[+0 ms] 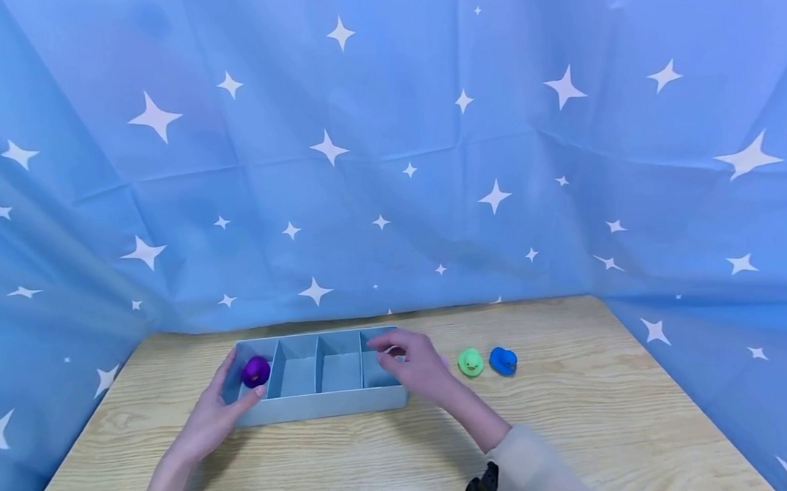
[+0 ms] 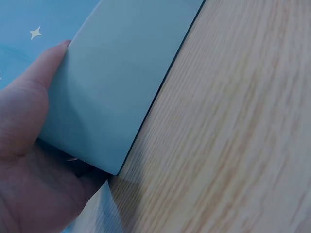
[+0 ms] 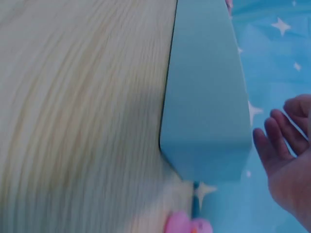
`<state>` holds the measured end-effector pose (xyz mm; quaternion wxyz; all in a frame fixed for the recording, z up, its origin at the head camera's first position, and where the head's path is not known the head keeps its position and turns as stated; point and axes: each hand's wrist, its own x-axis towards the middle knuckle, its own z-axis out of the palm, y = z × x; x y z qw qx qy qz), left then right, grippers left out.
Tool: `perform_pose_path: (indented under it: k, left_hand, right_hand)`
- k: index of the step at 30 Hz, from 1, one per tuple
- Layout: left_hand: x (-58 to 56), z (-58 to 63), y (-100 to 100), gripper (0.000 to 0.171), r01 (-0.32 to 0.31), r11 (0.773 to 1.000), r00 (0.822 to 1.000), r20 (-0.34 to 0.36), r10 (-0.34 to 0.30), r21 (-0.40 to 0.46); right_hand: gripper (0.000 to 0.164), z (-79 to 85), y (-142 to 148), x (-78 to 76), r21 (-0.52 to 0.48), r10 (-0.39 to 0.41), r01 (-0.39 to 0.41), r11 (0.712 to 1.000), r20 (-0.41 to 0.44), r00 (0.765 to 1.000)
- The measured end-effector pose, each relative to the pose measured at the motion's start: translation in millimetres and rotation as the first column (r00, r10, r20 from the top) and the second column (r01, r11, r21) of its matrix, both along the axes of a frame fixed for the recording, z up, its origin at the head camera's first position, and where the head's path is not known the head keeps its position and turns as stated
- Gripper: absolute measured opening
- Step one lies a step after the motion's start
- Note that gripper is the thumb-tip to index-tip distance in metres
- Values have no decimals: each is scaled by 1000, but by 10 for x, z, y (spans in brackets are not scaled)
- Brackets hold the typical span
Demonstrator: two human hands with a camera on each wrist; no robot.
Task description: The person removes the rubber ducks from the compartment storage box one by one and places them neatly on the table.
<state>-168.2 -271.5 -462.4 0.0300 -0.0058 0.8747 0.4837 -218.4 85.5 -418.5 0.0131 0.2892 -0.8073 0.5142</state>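
A grey-blue divided box (image 1: pixel 321 405) lies across the table, its compartments in a row. My left hand (image 1: pixel 208 422) grips the box's left end, with the thumb over the front rim and the fingers along the end wall, as the left wrist view (image 2: pixel 29 111) confirms. A purple rubber duck (image 1: pixel 255 371) sits in the leftmost compartment. Above the rightmost compartment hovers my right hand (image 1: pixel 420 365), fingers loosely bent; in the right wrist view nothing appears in it. A pink rubber duck (image 3: pixel 179 224) is beside the box's right end, mostly hidden behind that hand in the head view.
To the right of the box, a green rubber duck (image 1: pixel 470 362) and a blue rubber duck (image 1: pixel 503 361) rest on the wooden table (image 1: pixel 605 412). A blue curtain with white stars (image 1: pixel 388 128) hangs behind the table and along its sides.
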Motion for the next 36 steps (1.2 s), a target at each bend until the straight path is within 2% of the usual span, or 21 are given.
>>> perform_pose_path:
  k: [7, 11, 17, 27, 36]
  left_hand:
    - [12, 20, -15, 107, -10, 1000, 1000, 26, 10, 8]
    - [3, 25, -24, 107, -15, 1000, 1000, 9, 15, 5]
    - [-25, 21, -14, 106, -6, 1000, 1000, 12, 6, 4]
    - [-17, 30, -28, 106, -11, 1000, 1000, 8, 11, 15]
    - [-17, 27, -16, 108, -17, 999, 1000, 20, 17, 30]
  right_hand:
    - [22, -46, -382, 48, -7, 49, -48, 999, 16, 999]
    - [22, -68, -514, 79, 4, 63, -63, 998, 25, 998]
    - [24, -75, -599, 105, 14, 68, -69, 998, 47, 997]
    - [23, -76, -696, 79, 39, 82, -83, 996, 19, 996]
    - [24, -50, -862, 15, 40, 96, -99, 994, 79, 992]
